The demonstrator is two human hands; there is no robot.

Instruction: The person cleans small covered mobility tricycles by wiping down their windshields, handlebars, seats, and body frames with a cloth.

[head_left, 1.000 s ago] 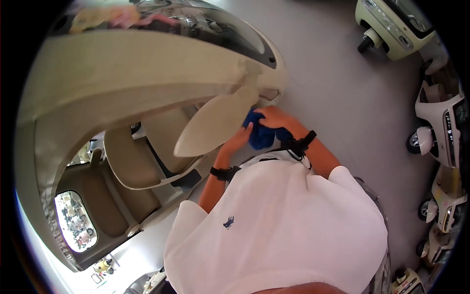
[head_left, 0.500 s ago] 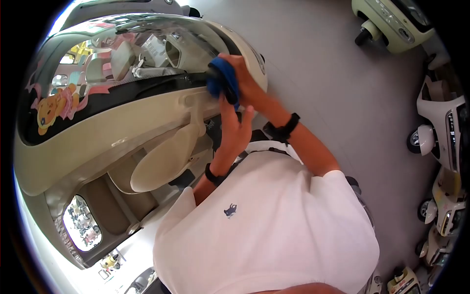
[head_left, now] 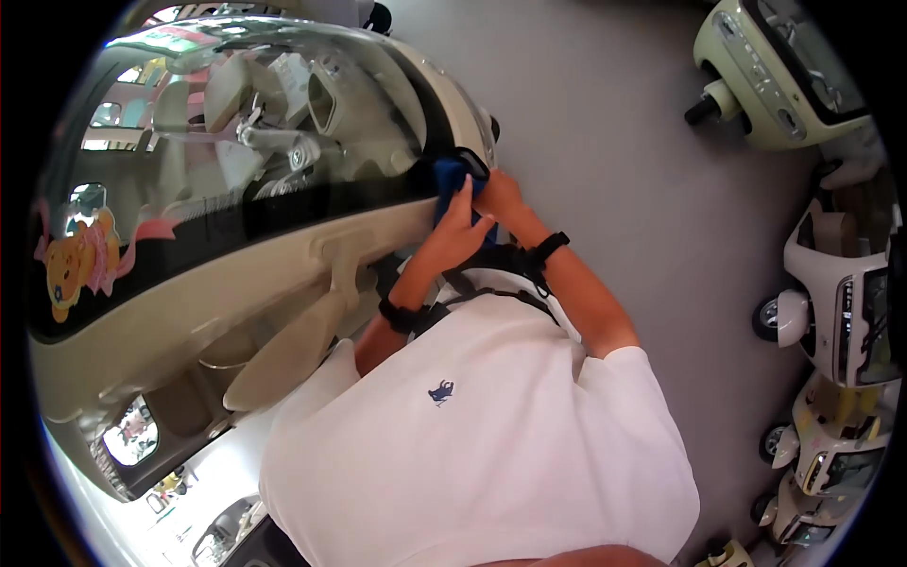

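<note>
A bunched blue cloth (head_left: 452, 180) with a black loop-shaped part (head_left: 472, 161) is between my hands, near the lower corner of a cream vehicle's windshield (head_left: 368, 123). My right hand (head_left: 501, 200) is closed around the cloth's right side. From below, my left hand (head_left: 455, 234) holds the cloth, with a finger pointing up along it and the thumb toward my right hand. Part of the cloth hangs below the fingers. I cannot tell whether the cloth touches the vehicle.
The cream body panel (head_left: 217, 274) and a side mirror (head_left: 283, 354) are at my left. A bear sticker (head_left: 76, 269) is on the windshield. Grey floor (head_left: 605, 142) stretches to the right, where several small vehicles line up, including a pale green one (head_left: 756, 80) and a white one (head_left: 831, 293).
Both hands and the blue cloth have moved right and down, off the windshield's lower edge toward its corner. My view has shifted, and the cloth hangs lower now.
</note>
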